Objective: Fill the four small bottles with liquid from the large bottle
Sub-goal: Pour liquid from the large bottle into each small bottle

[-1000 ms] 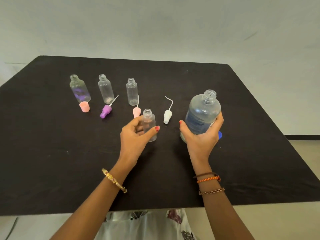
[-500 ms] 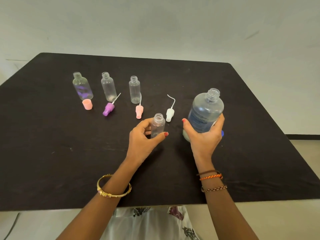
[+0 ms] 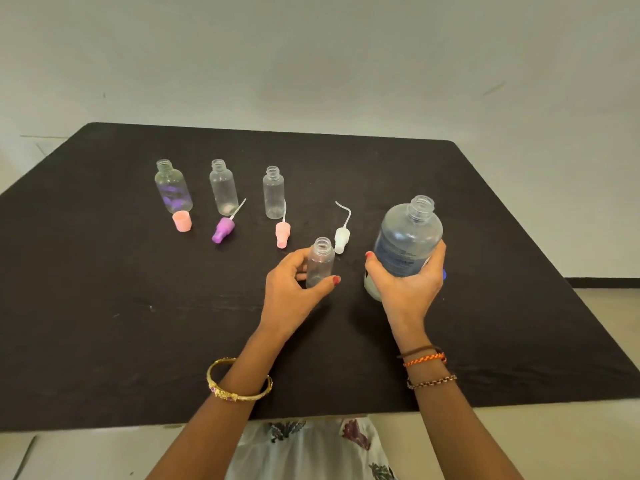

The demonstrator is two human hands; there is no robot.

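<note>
A: What's the setting?

B: A plain pale wall behind a black table (image 3: 104, 341). The person's arms reach in from the near edge.

A: Start on the left. What stands there?

B: Three small clear bottles in a row, all upright and uncapped. The left bottle (image 3: 172, 186) shows a purple tint low down, though I cannot tell whether that is liquid or something seen through it. Just in front of it sits a pink cap (image 3: 182, 221). Next comes the middle bottle (image 3: 223, 187), with a purple spray top (image 3: 223, 229) lying beside its base. Then the third bottle (image 3: 273, 192), with a pink spray top (image 3: 282, 233) in front of it.

A: And nearer the hands?

B: The left hand (image 3: 294, 292) holds the fourth small bottle (image 3: 320, 261), thumb in front and fingers curled behind it. The bottle is upright, open at the neck. Just beyond it lies a white spray top (image 3: 341, 237) with a curved tube.

A: The right side?

B: The right hand (image 3: 407, 289) wraps round the lower half of the large bottle (image 3: 408, 237), which stands open-necked and tilts slightly away. A bit of blue peeks out past the fingers. The two held bottles are near each other, not touching.

A: Anything on the wrists?

B: A gold bangle (image 3: 239, 386) on the left, thread and bead bracelets (image 3: 427, 367) on the right.
</note>
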